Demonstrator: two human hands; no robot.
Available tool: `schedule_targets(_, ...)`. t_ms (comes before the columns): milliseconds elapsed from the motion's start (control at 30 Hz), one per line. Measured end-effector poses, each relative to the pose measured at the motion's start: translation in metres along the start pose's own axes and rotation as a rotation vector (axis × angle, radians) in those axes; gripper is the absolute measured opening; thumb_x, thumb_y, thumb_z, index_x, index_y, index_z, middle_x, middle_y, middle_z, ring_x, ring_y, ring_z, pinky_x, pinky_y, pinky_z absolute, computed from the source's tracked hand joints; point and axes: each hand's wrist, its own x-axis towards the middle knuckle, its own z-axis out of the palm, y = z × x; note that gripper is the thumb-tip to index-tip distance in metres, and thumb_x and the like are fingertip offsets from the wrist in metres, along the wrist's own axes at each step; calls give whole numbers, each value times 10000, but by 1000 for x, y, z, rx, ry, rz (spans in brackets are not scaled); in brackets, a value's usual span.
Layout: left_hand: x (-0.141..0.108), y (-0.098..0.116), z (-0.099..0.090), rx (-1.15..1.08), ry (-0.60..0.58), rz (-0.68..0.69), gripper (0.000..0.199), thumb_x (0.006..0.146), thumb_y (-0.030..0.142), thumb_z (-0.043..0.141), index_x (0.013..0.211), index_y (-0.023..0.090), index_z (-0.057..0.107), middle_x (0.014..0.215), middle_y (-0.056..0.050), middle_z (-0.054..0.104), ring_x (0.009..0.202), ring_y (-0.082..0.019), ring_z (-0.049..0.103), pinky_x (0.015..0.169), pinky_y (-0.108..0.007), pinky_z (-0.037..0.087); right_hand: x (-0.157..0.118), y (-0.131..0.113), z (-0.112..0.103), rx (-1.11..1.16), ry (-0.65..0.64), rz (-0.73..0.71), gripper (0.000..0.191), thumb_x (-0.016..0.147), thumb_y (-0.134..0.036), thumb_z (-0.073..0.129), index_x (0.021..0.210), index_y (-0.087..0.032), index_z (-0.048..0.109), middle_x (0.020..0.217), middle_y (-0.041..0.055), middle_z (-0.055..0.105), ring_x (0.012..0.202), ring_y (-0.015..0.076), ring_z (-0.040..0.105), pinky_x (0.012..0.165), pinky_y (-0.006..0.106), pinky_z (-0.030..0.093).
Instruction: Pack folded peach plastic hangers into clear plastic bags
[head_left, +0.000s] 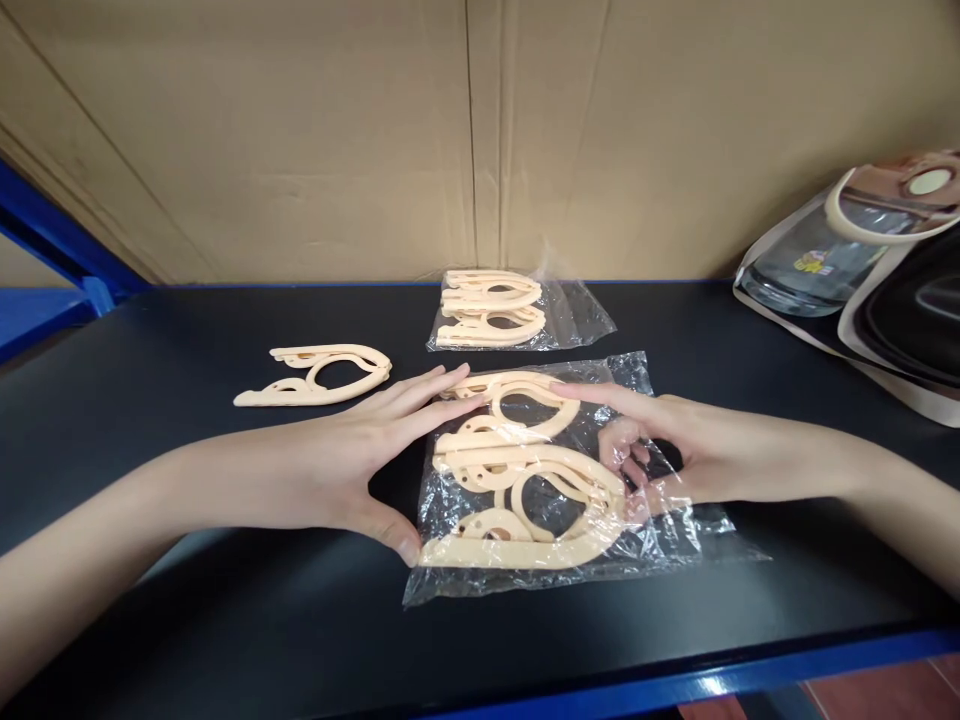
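Note:
A clear plastic bag [679, 545] lies on the black shelf with several beige folding clothes hangers [517, 550] in it. My left hand [337, 465] rests at the bag's left side, fingers stretched out over the upper hanger ends and thumb at the lower left corner. From the right, my right hand [660, 450] reaches to the rounded hanger ends. Its index finger lies straight along the top hanger, the thumb is well apart beside the lower one, and the other fingers curl. Film covers part of this hand; whether it is inside the bag I cannot tell.
A loose beige folding hanger [367, 380] lies at the left. Behind sits a second bag of hangers [495, 310]. At the back right stand a clear jug [802, 265] and a black object in a pale frame [915, 310]. Cardboard [337, 140] backs the blue-edged shelf [150, 620].

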Motion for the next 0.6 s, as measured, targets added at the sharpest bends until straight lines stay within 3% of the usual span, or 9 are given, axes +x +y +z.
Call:
schedule_targets(200,1,2,0,13,-8,0,1054,745,729,639,1542,426,20,1644,4,-125,1496,-365,-38,1177,-570,174,1,3,-5,123,-26,-1,869,874,-318,690,1550,-391,148,926,-27,624,861,143,624,779,304,492)
schedule_targets(600,-1,0,0,-37,47,62,1028,747,671,687,1536,441,69,1649,13,-51,1498,-361,32,1192,-518,196,9,7,3,90,39,-43,855,853,-359,699,1540,-360,190,863,-38,639,732,129,562,680,286,446)
